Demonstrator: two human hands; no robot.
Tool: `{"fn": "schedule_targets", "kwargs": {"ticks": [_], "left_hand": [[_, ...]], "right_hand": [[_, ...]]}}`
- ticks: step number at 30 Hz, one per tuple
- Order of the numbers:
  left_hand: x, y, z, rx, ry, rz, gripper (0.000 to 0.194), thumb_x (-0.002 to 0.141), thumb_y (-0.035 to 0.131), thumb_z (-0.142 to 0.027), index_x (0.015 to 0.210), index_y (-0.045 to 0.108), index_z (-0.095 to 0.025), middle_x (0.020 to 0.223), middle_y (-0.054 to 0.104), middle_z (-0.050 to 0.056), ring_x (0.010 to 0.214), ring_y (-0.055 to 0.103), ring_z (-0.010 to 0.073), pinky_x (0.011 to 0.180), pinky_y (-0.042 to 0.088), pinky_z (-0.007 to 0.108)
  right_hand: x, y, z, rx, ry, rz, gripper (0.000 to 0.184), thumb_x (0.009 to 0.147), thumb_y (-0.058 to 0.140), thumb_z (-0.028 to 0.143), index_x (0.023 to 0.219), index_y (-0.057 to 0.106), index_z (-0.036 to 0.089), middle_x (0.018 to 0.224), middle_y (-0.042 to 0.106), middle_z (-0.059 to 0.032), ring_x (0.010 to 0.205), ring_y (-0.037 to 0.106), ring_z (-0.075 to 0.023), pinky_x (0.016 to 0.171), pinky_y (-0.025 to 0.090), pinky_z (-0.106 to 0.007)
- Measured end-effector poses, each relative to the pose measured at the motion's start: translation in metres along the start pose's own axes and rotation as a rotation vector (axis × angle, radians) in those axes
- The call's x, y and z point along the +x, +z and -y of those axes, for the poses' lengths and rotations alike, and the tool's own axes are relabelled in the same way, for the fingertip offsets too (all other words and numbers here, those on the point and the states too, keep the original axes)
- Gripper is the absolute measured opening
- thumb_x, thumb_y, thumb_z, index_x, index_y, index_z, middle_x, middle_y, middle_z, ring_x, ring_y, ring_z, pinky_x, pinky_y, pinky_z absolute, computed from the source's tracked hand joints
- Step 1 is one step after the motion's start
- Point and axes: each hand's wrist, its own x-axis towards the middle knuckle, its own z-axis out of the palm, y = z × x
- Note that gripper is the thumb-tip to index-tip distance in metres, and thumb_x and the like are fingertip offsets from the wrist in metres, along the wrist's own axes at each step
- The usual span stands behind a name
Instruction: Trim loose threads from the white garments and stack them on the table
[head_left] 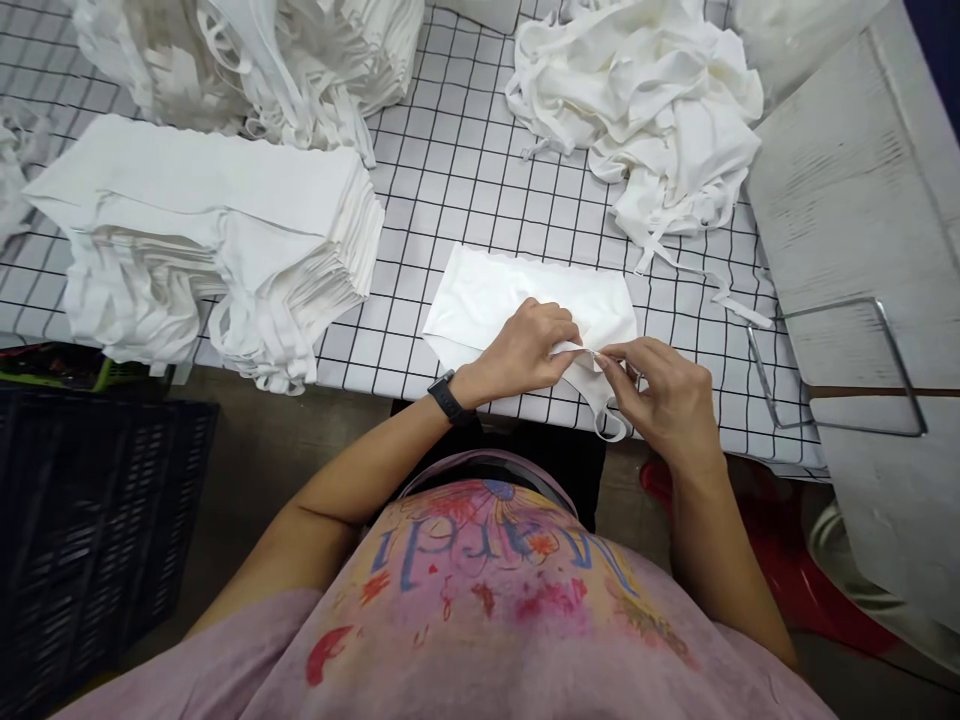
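Observation:
A white strapped garment (pixel 517 285), which looks like a bra top, lies flat at the table's front edge. My left hand (pixel 529 345), with a dark watch (pixel 450 398) on its wrist, rests over the garment and pinches a strip of its cloth. Close beside it, my right hand (pixel 664 395) grips the same edge between thumb and fingertips. A narrow strap loop (pixel 611 428) hangs down between the hands, over the table edge. The part of the cloth under my left hand is hidden.
On the left stands a neat stack of white garments (pixel 202 180), with more piled behind. A loose heap of white garments (pixel 652 110) lies at the back right. A worn board (pixel 862 200) with a wire handle (pixel 832 310) borders the right. A dark crate (pixel 90 500) sits lower left.

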Motion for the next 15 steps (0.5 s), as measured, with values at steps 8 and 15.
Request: {"fn": "schedule_targets", "kwargs": {"ticks": [8,15], "left_hand": [[-0.023,0.020,-0.007,0.366,0.153,0.017,0.025,0.103,0.046,-0.017,0.097,0.071,-0.016,0.099,0.070,0.008,0.096,0.056,0.0227,0.088,0.036,0.038],[-0.024,0.017,-0.013,0.336,0.189,0.083,0.028,0.101,0.053,-0.027,0.123,0.067,-0.016,0.119,0.069,0.012,0.109,0.056,0.0269,0.093,0.035,0.042]], "right_hand": [[-0.055,-0.002,0.018,0.449,0.506,-0.074,0.023,0.089,0.078,0.036,0.110,0.074,0.026,0.071,0.063,0.0020,0.060,0.055,-0.0155,0.057,0.047,-0.030],[-0.090,-0.012,0.025,0.852,0.732,-0.059,0.022,0.087,0.079,0.036,0.105,0.073,0.025,0.071,0.070,0.0006,0.064,0.066,-0.0163,0.062,0.055,-0.028]]}}
